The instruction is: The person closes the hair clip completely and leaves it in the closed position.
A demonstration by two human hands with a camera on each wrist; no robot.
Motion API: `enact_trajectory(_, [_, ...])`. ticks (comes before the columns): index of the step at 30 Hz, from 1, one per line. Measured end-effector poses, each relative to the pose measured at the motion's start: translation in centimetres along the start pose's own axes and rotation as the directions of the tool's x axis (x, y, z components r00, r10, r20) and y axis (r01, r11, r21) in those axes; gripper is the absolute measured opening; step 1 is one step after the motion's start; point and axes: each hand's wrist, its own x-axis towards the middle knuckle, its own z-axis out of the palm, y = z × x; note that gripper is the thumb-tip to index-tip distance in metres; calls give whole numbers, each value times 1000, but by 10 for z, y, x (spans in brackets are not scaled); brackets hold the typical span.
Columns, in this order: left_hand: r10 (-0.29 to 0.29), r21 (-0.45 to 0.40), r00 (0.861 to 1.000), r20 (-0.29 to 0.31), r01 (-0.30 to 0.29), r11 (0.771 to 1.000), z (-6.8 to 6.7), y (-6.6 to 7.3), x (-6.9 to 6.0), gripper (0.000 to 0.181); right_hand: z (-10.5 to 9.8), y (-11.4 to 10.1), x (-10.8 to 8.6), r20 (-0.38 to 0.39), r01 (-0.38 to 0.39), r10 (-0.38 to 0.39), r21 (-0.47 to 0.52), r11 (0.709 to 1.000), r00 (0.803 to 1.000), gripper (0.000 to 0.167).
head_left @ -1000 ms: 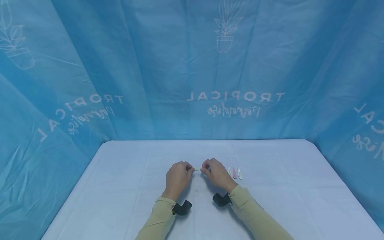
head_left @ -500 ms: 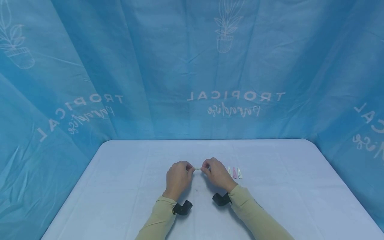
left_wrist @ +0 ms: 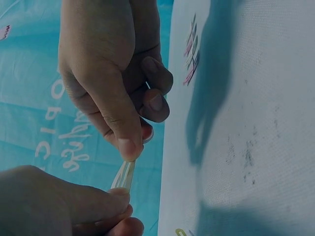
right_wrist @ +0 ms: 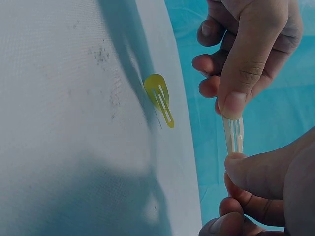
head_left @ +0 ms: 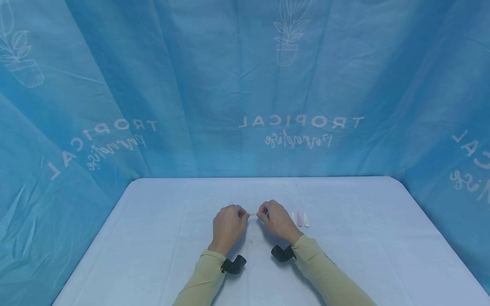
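A pale cream snap hair clip (right_wrist: 234,133) with long slots is stretched between both hands, just above the table. My left hand (head_left: 228,225) pinches one end of it between thumb and fingers. At the opposite end, the thumb and fingers of my right hand (head_left: 278,221) pinch it too; its other fingers curl loosely in the left wrist view. Under the thumbs the clip's two ends are hidden. On the cloth below lies a yellow snap hair clip (right_wrist: 157,93), seen whole in the right wrist view and covered by my left hand in the head view.
Right of my right hand, a pink hair clip (head_left: 300,219) lies between pale ones, such as this pale clip (head_left: 306,220). A white cloth covers the table (head_left: 153,255). Blue printed curtains (head_left: 214,85) enclose its back and sides. Small dark specks mark the cloth.
Both hands stay almost in place, rising very slightly in the head view. The held clip looks a little thinner and more tilted than before. The clips on the table have not moved.
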Motion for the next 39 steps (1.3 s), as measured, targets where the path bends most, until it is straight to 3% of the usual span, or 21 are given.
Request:
enact_trajectory(15, [6, 7, 1000, -2, -6, 1000, 0, 0, -1, 12, 1, 0, 0, 12, -35, 35, 26, 999, 999, 11])
enact_trajectory(39, [-34, -4, 999, 27, 35, 999, -1, 2, 1, 11, 0, 0, 2, 2, -66, 66, 51, 996, 998, 8])
